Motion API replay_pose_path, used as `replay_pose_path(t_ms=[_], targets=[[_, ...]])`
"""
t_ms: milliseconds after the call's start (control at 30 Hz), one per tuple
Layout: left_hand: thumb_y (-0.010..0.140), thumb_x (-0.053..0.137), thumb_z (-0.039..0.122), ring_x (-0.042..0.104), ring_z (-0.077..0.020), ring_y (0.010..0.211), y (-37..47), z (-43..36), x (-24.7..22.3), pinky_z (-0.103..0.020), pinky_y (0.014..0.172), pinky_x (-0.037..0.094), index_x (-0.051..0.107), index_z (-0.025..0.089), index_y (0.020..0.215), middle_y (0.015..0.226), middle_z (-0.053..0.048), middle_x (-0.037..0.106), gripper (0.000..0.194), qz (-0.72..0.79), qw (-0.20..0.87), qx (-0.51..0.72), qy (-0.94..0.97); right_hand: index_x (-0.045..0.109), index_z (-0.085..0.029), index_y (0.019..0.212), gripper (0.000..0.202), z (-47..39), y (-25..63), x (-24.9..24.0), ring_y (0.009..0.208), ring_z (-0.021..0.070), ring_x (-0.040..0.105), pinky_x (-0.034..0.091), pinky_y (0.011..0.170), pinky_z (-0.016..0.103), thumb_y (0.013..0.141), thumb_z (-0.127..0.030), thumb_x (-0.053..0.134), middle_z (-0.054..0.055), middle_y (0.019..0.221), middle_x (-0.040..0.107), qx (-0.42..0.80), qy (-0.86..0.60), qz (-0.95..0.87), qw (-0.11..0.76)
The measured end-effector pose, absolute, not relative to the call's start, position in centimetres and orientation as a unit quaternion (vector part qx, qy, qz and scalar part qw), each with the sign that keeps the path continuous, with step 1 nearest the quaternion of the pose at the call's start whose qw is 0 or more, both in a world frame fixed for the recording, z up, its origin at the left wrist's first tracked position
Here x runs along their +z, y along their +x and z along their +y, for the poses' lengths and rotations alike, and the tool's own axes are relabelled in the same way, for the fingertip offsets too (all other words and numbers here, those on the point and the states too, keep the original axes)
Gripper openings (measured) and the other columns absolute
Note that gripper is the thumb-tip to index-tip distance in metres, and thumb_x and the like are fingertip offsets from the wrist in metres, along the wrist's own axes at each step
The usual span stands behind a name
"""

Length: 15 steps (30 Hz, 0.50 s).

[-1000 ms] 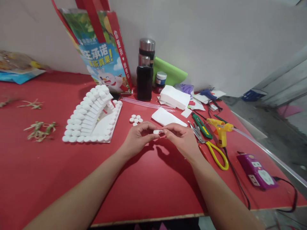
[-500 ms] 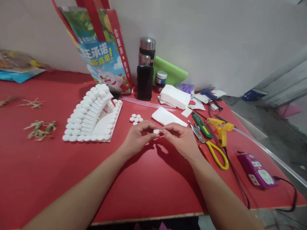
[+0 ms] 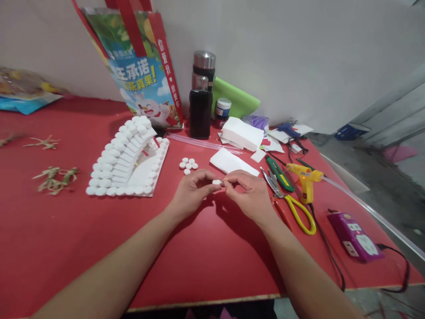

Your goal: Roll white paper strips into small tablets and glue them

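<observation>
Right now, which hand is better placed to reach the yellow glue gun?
The right hand, I'd judge: the yellow glue gun is to its right, past the scissors, while the left hand is farther off, holding a small white piece.

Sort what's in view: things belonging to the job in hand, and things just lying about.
Probably in use:
white piece, in the grip of the left hand, right hand at its edge
loose discs
model edged with similar discs
glue gun

Probably just lying about:
bag
flask
packet
</observation>
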<state>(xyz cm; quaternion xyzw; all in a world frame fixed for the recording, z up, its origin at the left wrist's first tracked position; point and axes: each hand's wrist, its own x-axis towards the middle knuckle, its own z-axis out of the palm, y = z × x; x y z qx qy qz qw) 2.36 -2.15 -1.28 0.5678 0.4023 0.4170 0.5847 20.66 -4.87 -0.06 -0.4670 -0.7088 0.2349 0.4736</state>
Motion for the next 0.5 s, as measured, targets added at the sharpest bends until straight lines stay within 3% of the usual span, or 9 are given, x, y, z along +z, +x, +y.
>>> replay_pose_path(t_ms=[167, 500], targets=[[0.073, 0.086, 0.031, 0.066, -0.0172, 0.073, 2.65, -2.4, -1.18, -0.029, 0.065, 0.056, 0.072, 0.017, 0.079, 0.08, -0.003, 0.07, 0.021, 0.398, 0.586, 0.441, 0.551, 0.072, -0.023, 0.08, 0.015, -4.94, 20.71, 0.23, 0.082, 0.0189, 0.071, 0.056, 0.074, 0.033, 0.091, -0.017, 0.063, 0.003, 0.086, 0.075, 0.244, -0.475, -0.708, 0.462], [0.074, 0.084, 0.031, 0.065, -0.0159, 0.073, 2.61, -2.32, -1.38, -0.028, 0.065, 0.056, 0.071, 0.017, 0.079, 0.079, -0.002, 0.069, 0.02, 0.396, 0.575, 0.441, 0.564, 0.072, -0.021, 0.083, 0.02, -5.07, 20.96, 0.5, 0.083, 0.0195, 0.071, 0.055, 0.079, 0.034, 0.092, -0.015, 0.056, 0.005, 0.087, 0.075, 0.24, -0.456, -0.716, 0.471]])
